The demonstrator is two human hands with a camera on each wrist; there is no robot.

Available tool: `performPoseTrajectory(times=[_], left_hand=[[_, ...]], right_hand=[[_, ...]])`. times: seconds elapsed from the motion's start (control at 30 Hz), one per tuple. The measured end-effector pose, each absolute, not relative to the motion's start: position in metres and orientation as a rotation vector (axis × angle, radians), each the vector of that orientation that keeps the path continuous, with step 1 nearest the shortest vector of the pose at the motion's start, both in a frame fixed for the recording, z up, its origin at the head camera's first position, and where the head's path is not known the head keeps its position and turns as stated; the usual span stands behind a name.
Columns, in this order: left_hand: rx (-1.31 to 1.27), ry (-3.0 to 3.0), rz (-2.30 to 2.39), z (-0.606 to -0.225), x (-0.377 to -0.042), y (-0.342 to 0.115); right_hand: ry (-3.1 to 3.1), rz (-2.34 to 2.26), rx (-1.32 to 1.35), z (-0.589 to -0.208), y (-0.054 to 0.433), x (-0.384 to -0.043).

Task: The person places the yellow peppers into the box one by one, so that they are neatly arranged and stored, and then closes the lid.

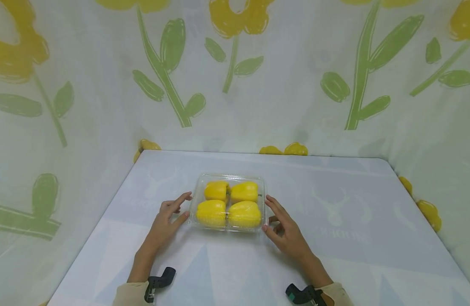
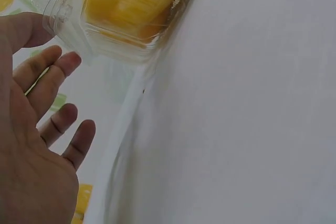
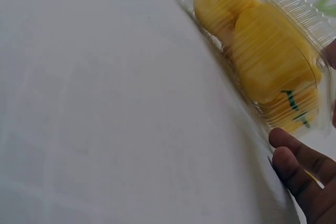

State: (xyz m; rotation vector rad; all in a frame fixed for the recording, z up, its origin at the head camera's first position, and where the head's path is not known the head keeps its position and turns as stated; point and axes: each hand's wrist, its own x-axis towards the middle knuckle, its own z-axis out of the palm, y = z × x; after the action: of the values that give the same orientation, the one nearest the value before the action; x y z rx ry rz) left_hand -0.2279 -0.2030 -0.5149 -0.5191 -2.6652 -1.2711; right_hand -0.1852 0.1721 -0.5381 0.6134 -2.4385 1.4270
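A clear plastic clamshell box (image 1: 198, 182) sits on the table and holds several yellow bell peppers (image 1: 244, 214), set in two rows. My left hand (image 1: 162, 227) is at the box's left side, with its fingers spread and the thumb at the near corner. In the left wrist view, the left thumb (image 2: 34, 30) touches the box's ribbed edge while the other fingers stay loosely extended. On the opposite side is my right hand (image 1: 290, 236), its index finger and thumb at the box's wall. The right wrist view shows a green mark on one pepper (image 3: 275, 51).
The white table (image 1: 353, 255) has a faint printed pattern and a rounded far right corner. Curtains (image 1: 288, 85) printed with yellow flowers and green leaves hang behind the table and along both sides. Each wrist wears a black camera mount (image 1: 162, 278).
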Motion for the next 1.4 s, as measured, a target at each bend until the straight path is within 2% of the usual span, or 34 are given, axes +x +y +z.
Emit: performPoseTrajectory(times=[0.43, 0.63, 1.4], left_hand=[[-0.393, -2.605, -1.165, -0.5068, -0.2272, -0.2059], [-0.326, -2.676, -1.381, -0.5064, -0.2249, -0.207], [-0.505, -2.711, -1.85, -0.5113, -0.2244, -0.2049]], right_hand=[[-2.424, 1.455, 0.63, -0.5388, 0.1717, -0.1856], [-2.425, 1.467, 0.619, -0.5387, 0.1716, -0.1857], [-2.459, 1.489, 0.574, -0.537, 0.1698, -0.1855]])
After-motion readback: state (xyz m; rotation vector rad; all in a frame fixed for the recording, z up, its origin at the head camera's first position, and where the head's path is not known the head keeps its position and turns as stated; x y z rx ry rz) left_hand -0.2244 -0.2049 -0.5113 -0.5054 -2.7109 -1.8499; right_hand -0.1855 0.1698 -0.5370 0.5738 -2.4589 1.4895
